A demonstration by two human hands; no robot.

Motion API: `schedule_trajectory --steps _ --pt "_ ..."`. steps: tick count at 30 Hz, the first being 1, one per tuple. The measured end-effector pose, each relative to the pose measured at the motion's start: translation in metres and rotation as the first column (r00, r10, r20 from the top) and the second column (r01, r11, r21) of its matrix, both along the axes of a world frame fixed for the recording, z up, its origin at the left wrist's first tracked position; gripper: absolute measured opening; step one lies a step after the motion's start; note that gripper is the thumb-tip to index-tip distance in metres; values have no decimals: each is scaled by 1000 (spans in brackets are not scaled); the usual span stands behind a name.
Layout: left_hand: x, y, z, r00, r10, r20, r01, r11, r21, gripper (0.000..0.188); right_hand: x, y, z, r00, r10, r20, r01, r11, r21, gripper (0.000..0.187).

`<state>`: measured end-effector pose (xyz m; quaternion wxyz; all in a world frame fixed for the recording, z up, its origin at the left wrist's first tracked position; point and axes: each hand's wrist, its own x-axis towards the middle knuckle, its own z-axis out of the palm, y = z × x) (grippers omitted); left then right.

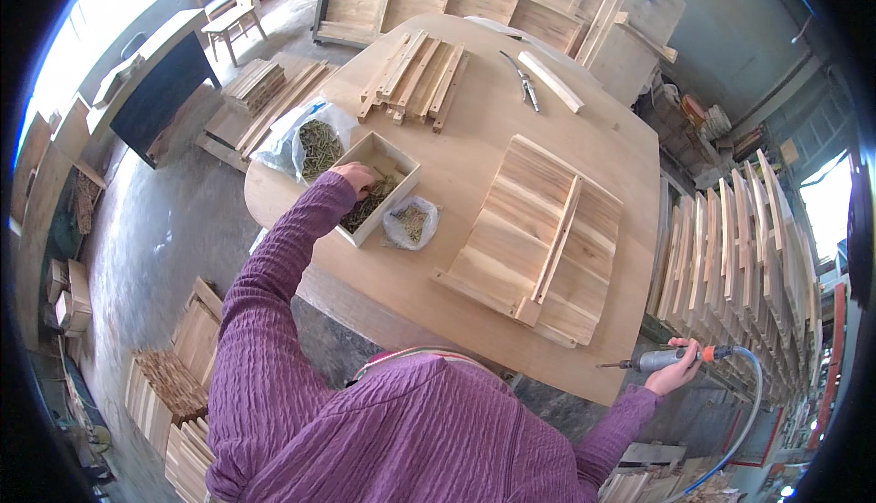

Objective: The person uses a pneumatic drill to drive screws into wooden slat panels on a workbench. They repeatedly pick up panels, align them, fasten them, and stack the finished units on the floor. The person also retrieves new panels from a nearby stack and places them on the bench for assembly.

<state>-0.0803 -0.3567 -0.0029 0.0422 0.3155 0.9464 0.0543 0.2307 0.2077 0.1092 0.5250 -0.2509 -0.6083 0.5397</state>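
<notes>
My left hand [357,177] reaches over the rim of a pale open box [404,191], its fingers curled down among the dark screws [360,211] inside; what they pinch is hidden. Off the table's right front edge, my right hand [673,371] grips an air screwdriver [659,359] with a grey body, an orange rear fitting and a hose [757,394]. Its bit points left, toward the table. Between my hands lies a wooden panel [520,229] with a batten [557,238] across it. Beside the box sit a small bag of screws [412,223] and a larger plastic bag of screws [319,147].
On the brown table [438,284], a stack of drilled battens [418,74], pliers [527,88] and a loose wooden strip [551,82] lie toward the far side. Upright panels [744,257] crowd the right. Wood stacks [173,384] stand on the floor at left.
</notes>
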Motion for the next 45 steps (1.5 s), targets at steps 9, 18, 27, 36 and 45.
schedule_trajectory --steps 9,18,27,36,45 --pt "9 1 3 787 80 612 -584 416 697 17 0 4 -3 999 28 41 -30 999 39 19" --pt "2 16 8 552 -319 771 -832 -151 533 9 5 -1 -19 986 161 31 -160 986 -34 25" --pt "-44 29 -15 884 409 225 -453 869 199 28 2 -11 -43 989 40 143 -5 971 -237 30" --pt "-52 27 -32 846 494 202 -496 867 -43 42 11 -5 -55 979 204 27 -196 963 -184 28" --pt "-5 49 18 630 -472 617 -770 -281 572 5 19 -22 -69 967 247 -55 -248 969 -10 74"
